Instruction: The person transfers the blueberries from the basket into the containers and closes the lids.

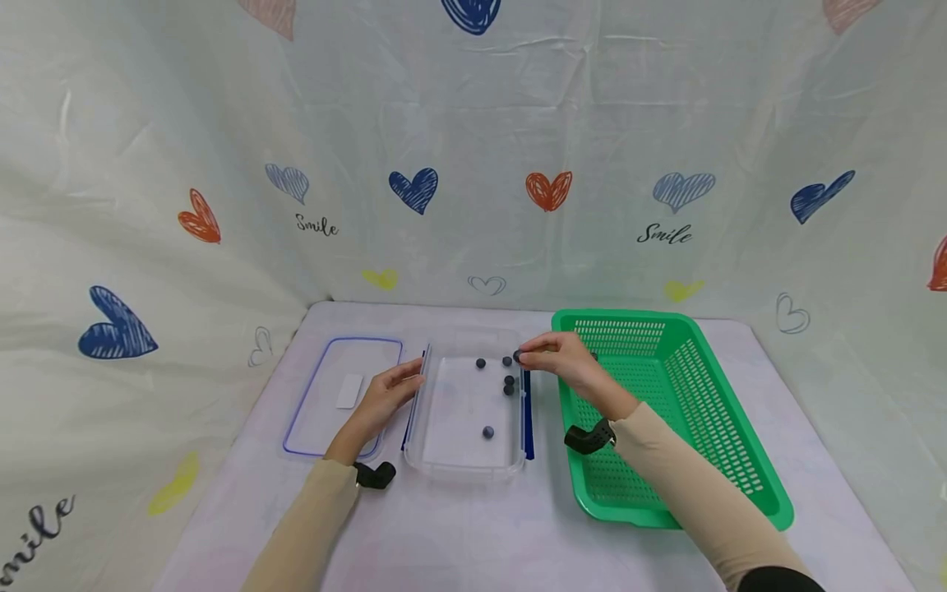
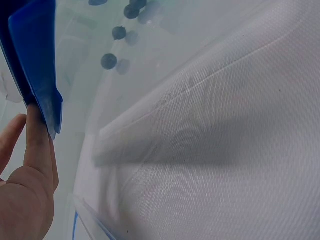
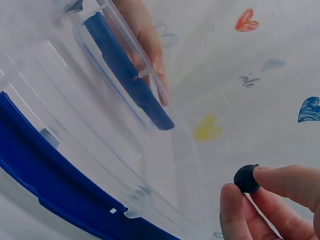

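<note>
My right hand (image 1: 565,366) pinches a blueberry (image 3: 246,178) between thumb and fingertips, above the right rim of a clear plastic container (image 1: 466,473). Several blueberries (image 1: 488,432) lie on the container's floor, most of them toward its right side. At the opposite side, my left hand (image 1: 388,399) touches the container's left wall with fairly straight fingers. The left wrist view shows those fingers (image 2: 37,142) against a blue latch (image 2: 37,65). Another blue latch (image 1: 528,415) hangs along the right side. A dark round thing (image 1: 594,356), partly hidden by my right hand, shows in the green basket (image 1: 765,485).
The green basket, with slotted walls, stands just right of the container and under my right forearm. A clear lid (image 1: 318,386) with a blue seal and a white label (image 1: 349,391) lies at the left. Behind the table (image 1: 444,543) hangs a heart-printed sheet (image 1: 481,131).
</note>
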`<state>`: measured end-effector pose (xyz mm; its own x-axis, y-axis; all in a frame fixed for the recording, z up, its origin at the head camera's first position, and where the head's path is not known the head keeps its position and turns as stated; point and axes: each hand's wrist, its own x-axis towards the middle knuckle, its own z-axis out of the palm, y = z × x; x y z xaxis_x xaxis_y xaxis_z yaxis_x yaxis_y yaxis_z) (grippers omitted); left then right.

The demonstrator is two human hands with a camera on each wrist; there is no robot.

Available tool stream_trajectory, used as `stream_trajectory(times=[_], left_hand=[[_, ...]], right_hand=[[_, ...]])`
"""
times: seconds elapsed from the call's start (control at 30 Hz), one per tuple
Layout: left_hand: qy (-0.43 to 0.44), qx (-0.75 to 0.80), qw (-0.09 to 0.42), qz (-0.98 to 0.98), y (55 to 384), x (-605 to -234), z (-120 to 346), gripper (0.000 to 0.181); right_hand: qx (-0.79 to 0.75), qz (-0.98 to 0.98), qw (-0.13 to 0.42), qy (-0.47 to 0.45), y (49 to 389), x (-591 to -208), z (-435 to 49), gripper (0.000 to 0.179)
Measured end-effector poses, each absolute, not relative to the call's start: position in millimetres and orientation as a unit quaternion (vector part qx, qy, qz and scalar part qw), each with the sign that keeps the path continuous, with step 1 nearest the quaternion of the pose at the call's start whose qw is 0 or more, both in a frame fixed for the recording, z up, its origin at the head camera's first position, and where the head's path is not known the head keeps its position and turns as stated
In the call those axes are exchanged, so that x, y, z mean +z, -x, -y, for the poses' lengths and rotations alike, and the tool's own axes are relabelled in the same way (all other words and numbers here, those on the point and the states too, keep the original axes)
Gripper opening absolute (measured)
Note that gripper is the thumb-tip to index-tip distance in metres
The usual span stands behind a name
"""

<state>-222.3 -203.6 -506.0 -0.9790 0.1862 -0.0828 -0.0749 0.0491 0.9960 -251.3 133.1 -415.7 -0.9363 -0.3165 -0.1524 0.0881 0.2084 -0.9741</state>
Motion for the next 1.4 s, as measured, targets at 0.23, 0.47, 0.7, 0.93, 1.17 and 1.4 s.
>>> stream_trajectory(times=[0.23, 0.47, 0.7, 0.93, 1.17, 1.4], left_hand=[[-0.041, 0.690, 0.091, -0.717, 221.7, -505.1, 202.7, 0.057], [-0.038, 0.691, 0.099, -0.715, 221.6, -506.5, 203.6, 0.057], [-0.043, 0.694, 0.101, -0.712, 220.3, -505.5, 202.9, 0.057], [-0.043, 0.693, 0.099, -0.713, 220.4, -505.8, 203.3, 0.057], [-0.039, 0.692, 0.098, -0.714, 220.5, -506.7, 205.0, 0.057], [-0.037, 0.691, 0.098, -0.715, 222.5, -508.4, 204.4, 0.057]], right_hand=[[-0.624, -0.756, 0.180, 0.083, 250.1, -419.9, -127.7, 0.035], [-0.627, -0.754, 0.174, 0.085, 249.2, -421.2, -131.1, 0.029], [-0.637, -0.750, 0.157, 0.085, 250.4, -419.5, -141.8, 0.032], [-0.678, -0.719, 0.138, 0.072, 254.0, -419.4, -161.9, 0.026], [-0.698, -0.703, 0.122, 0.062, 255.8, -419.9, -182.2, 0.034], [-0.692, -0.712, 0.109, 0.051, 258.3, -423.9, -197.2, 0.041]])
